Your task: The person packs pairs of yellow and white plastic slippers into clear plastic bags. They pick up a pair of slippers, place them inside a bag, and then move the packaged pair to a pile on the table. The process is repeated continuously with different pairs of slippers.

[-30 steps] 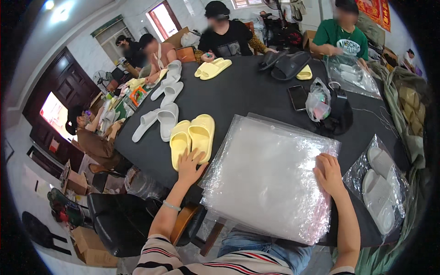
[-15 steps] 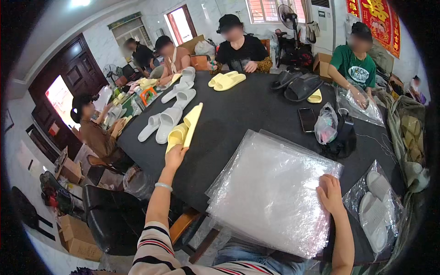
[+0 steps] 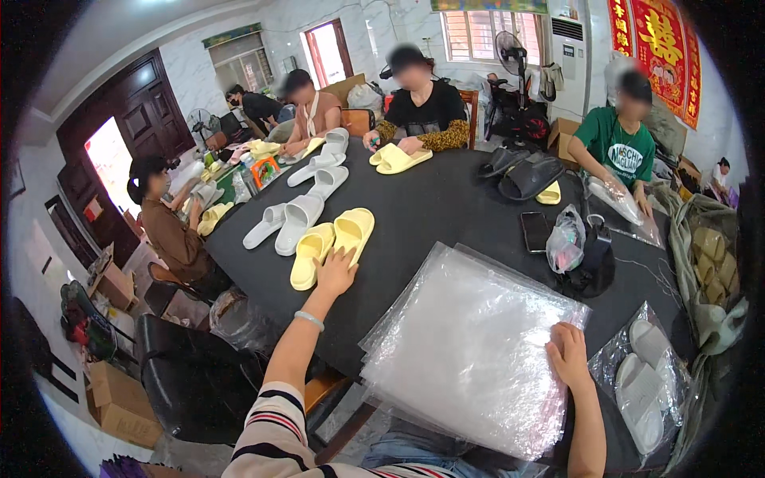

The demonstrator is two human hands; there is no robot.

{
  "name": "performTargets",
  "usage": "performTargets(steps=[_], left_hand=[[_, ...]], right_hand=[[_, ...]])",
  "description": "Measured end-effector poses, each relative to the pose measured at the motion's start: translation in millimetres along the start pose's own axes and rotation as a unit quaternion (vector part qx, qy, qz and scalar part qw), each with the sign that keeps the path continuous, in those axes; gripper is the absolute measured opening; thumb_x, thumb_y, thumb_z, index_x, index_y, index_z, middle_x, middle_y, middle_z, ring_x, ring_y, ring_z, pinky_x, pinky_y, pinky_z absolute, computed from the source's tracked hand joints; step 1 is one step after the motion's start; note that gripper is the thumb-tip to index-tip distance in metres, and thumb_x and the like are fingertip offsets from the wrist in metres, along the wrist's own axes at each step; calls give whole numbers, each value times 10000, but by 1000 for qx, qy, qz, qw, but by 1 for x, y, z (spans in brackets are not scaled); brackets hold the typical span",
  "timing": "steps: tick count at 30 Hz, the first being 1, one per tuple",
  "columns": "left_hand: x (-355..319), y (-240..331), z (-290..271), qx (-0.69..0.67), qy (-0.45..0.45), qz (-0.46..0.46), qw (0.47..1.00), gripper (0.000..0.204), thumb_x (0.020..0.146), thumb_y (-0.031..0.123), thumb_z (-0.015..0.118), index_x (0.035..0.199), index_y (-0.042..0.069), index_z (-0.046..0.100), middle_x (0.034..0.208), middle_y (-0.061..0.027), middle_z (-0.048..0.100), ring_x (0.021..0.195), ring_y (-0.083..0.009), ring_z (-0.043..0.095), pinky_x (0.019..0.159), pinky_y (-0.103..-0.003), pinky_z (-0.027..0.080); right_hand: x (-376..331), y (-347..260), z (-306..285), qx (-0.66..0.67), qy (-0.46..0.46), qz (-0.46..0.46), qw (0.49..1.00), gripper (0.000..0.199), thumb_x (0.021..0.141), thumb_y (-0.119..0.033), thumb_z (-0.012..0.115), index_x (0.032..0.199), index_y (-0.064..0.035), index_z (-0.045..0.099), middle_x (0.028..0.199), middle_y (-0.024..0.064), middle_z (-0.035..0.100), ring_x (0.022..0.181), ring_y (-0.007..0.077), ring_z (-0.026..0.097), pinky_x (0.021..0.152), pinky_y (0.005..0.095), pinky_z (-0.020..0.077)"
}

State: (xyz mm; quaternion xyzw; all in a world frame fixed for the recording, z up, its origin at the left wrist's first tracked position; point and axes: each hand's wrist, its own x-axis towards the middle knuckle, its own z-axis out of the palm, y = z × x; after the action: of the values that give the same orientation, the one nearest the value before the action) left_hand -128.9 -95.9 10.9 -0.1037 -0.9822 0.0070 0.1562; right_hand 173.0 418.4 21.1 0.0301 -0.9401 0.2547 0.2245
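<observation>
A pair of yellow slippers (image 3: 312,253) lies flat on the black table, left of centre. At their near edges is my left hand (image 3: 336,272), its fingers spread and touching them. A thick stack of clear plastic bags (image 3: 470,342) lies in front of me, reaching over the near table edge. On the stack's right edge rests my right hand (image 3: 567,355), fingers apart and slightly bent, without a visible grip. To its right, a pair of pale grey slippers (image 3: 640,398) lies in a clear bag.
Grey slippers (image 3: 301,213) run in a row toward the far left. Another yellow pair (image 3: 398,158) and black slippers (image 3: 532,177) lie farther back. A phone (image 3: 535,232) and a small plastic bag (image 3: 566,239) are right of centre. Several people work around the table.
The yellow slippers, tilted up in my left hand before, now lie flat side by side. My left fingers have spread at their near edges. My right hand stays on the bags.
</observation>
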Motion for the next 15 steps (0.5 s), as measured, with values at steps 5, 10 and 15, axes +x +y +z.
performTargets(steps=[5, 10, 15], left_hand=[[-2, -31, 6, 18, -2, -74, 997, 428, 949, 354, 475, 1366, 261, 487, 1467, -20, 432, 1377, -244, 368, 1024, -761, 195], [0, -89, -2, 53, -89, -221, 970, 445, 971, 318, 416, 1415, 286, 412, 1533, -5, 326, 1413, -252, 297, 1070, -732, 133], [13, -105, 12, -67, -16, -331, 941, 608, 893, 313, 565, 1461, 247, 360, 1553, -78, 259, 1426, -326, 238, 1087, -693, 137]], right_hand=[[-4, 1, -5, -14, -1, 8, 1000, 399, 805, -141, 667, 1167, -25, 548, 1230, 192, 541, 1139, 385, 486, 991, 457, 392], [-4, 5, -4, -13, 6, -5, 1000, 407, 809, -153, 667, 1176, -28, 547, 1225, 190, 544, 1132, 385, 491, 987, 459, 395], [-2, 5, -2, -8, 10, -14, 1000, 407, 804, -153, 670, 1174, -30, 554, 1220, 188, 547, 1130, 386, 495, 986, 459, 397]])
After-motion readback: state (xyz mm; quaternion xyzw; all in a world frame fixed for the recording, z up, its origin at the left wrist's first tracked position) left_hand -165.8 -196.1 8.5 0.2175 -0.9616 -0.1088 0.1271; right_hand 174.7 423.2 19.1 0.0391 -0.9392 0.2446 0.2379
